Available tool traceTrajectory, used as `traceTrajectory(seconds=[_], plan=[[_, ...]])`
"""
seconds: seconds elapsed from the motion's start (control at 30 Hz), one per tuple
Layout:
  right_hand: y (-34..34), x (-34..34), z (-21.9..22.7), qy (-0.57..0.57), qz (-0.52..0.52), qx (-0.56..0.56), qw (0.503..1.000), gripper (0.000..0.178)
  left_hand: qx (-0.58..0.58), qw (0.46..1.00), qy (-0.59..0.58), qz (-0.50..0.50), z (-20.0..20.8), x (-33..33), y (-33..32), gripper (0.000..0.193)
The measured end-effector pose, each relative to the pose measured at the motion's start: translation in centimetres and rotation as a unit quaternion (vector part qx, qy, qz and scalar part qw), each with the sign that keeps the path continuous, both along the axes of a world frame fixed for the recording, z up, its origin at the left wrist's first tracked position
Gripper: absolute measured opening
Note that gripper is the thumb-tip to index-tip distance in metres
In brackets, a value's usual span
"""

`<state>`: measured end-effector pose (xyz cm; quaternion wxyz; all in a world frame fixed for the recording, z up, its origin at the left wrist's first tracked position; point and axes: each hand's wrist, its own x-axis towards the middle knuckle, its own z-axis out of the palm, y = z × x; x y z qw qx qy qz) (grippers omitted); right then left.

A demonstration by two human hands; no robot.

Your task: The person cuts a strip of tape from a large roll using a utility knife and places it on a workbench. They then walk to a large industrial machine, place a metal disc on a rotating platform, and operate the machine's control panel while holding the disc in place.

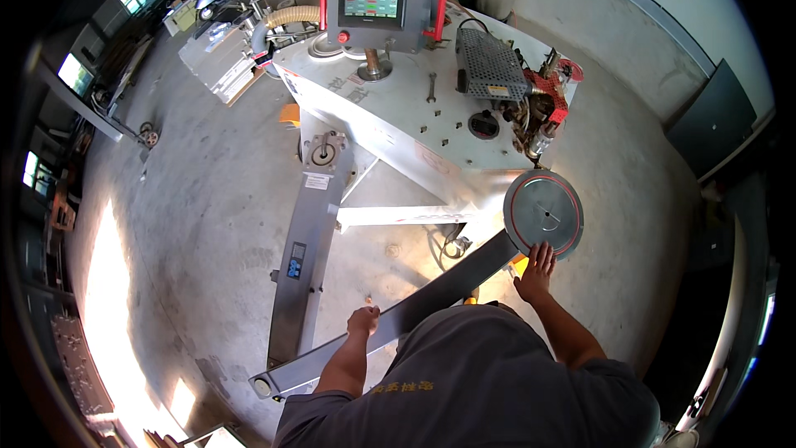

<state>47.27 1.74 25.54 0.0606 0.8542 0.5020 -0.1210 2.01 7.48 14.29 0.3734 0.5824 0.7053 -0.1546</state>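
Observation:
My left hand [363, 321] is closed at the far edge of a long grey jointed machine arm [448, 286]; what its curled fingers hold is hidden. My right hand [537, 271] lies on the near rim of a round grey disc [545, 209] with a red ring, its fingers stretched out. That disc sits at the right end of the arm, by the corner of the white machine table [390, 120]. A second grey arm section [307, 241] with a small keypad [296, 260] runs from the table to the joint [264, 386] at lower left.
On the table stand a control panel [373, 8] with a lit screen, a wrench [431, 87], a perforated metal housing [491, 65] and a machine head with a red guard [551, 91]. Cables [454, 242] lie beneath. A cardboard box [224, 66] is at left.

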Motion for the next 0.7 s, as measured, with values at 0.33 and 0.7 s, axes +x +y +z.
traceTrajectory(seconds=[0.33, 0.7], plan=[[0.12, -0.09, -0.05, -0.02, 0.002, -0.014, 1.0, 0.103, 0.004, 1.0, -0.004, 0.004, -0.12, -0.09, -0.07, 0.048], [0.23, -0.23, 0.12, -0.014, -0.005, -0.023, 1.0, 0.103, 0.013, 1.0, -0.002, 0.007, -0.3, -0.12, -0.18, 0.048]])
